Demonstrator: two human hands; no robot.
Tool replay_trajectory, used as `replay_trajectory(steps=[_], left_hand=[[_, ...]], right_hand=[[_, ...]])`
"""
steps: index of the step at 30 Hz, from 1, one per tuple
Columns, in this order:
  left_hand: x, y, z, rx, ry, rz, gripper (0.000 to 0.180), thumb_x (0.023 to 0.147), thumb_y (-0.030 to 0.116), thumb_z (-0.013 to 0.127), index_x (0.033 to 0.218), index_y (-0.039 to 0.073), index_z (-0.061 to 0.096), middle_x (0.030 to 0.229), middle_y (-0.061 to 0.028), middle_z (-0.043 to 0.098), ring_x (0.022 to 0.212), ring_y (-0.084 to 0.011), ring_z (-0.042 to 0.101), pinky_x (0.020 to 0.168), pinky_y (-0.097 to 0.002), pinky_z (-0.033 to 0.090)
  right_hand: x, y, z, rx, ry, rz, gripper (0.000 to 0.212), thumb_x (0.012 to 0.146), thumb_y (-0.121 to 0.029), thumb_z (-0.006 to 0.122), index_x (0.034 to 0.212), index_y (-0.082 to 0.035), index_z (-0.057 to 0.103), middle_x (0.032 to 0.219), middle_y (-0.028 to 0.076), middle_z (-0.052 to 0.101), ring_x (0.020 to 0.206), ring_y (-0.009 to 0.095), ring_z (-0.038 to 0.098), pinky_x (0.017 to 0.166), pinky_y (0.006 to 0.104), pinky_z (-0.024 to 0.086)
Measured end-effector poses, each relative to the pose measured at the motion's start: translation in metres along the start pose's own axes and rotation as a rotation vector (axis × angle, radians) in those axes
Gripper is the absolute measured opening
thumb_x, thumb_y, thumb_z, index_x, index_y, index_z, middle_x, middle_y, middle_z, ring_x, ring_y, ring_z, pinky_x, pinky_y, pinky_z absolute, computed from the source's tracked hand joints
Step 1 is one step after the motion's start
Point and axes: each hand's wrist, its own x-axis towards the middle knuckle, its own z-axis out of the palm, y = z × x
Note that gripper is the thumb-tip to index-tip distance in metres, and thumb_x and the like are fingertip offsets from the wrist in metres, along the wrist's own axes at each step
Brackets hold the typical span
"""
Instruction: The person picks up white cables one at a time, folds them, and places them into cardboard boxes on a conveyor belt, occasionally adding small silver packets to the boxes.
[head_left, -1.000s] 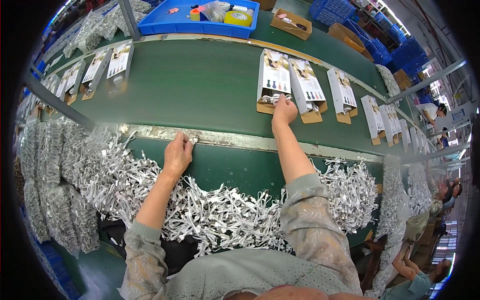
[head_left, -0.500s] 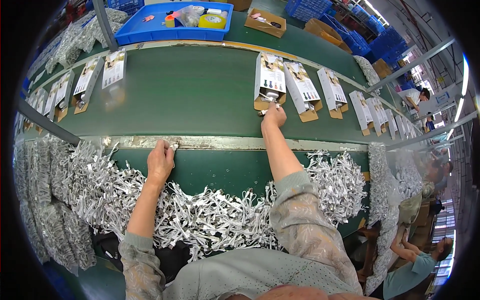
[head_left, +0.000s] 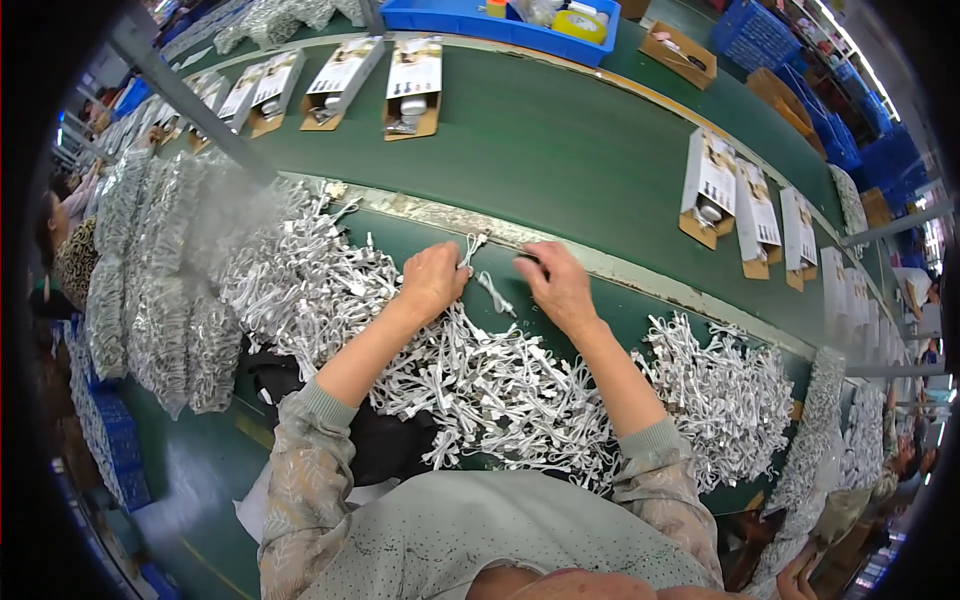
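Note:
My left hand (head_left: 433,280) is closed on a short white cable (head_left: 473,246), which pokes up past the fingertips near the scuffed metal edge strip. To its right, my right hand (head_left: 560,286) has its thumb and fingers apart, and no object shows in it. A single bundled white cable (head_left: 494,294) lies on the green surface between the two hands. Below them spreads a large heap of similar white cables (head_left: 500,385). Beyond the strip, open printed boxes stand on the green conveyor belt, one box (head_left: 414,72) at the left and another box (head_left: 712,178) at the right.
More cables are piled at the right (head_left: 715,400). Stacked plastic-wrapped bundles (head_left: 165,280) stand at the left beside a slanting metal post (head_left: 190,95). A blue tray (head_left: 500,28) with tape and a small cardboard box (head_left: 680,55) lie beyond the belt. Other people sit at both sides.
My right hand has left a box on the belt and come back beside my left hand. The view has turned, so the boxes appear shifted. My left hand now has a cable.

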Motion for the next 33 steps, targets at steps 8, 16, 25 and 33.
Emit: replay_trajectory(steps=[8,16,25,33], left_hand=[[0.048,-0.026,-0.017,-0.223,0.183,-0.013,0.021,0.074,0.021,0.062,0.07,0.0,0.06,0.058,-0.0125,0.061,0.053,-0.0265,0.062,0.057,-0.0355,0.05],[0.174,-0.044,-0.008,-0.104,0.455,-0.286,0.019,0.075,0.02,0.058,0.065,0.004,0.061,0.057,-0.0106,0.064,0.057,-0.0256,0.065,0.068,-0.0355,0.052],[0.15,-0.007,-0.004,-0.343,0.302,0.236,0.037,0.076,0.008,0.054,0.112,-0.002,0.056,0.107,-0.026,0.059,0.104,-0.0413,0.054,0.092,-0.0403,0.044],[-0.014,-0.004,-0.036,0.091,-0.447,0.519,0.034,0.075,0.006,0.057,0.109,0.009,0.059,0.101,-0.0135,0.056,0.1,-0.0307,0.056,0.088,-0.0403,0.045]], right_hand=[[-0.007,0.04,0.007,-0.361,0.169,-0.137,0.021,0.082,-0.014,0.062,0.066,-0.005,0.052,0.065,0.011,0.052,0.061,0.03,0.055,0.054,0.0387,0.046],[-0.007,0.038,0.012,-0.373,0.147,-0.124,0.022,0.08,-0.014,0.062,0.065,-0.005,0.05,0.063,0.011,0.051,0.06,0.029,0.055,0.053,0.0384,0.046],[-0.002,0.041,0.01,-0.347,0.158,-0.146,0.022,0.08,-0.012,0.062,0.064,-0.005,0.049,0.062,0.011,0.05,0.058,0.03,0.053,0.052,0.0394,0.044],[-0.002,0.044,0.012,-0.392,0.173,-0.125,0.023,0.079,-0.014,0.063,0.063,-0.006,0.049,0.063,0.01,0.051,0.059,0.028,0.056,0.052,0.0374,0.046]])
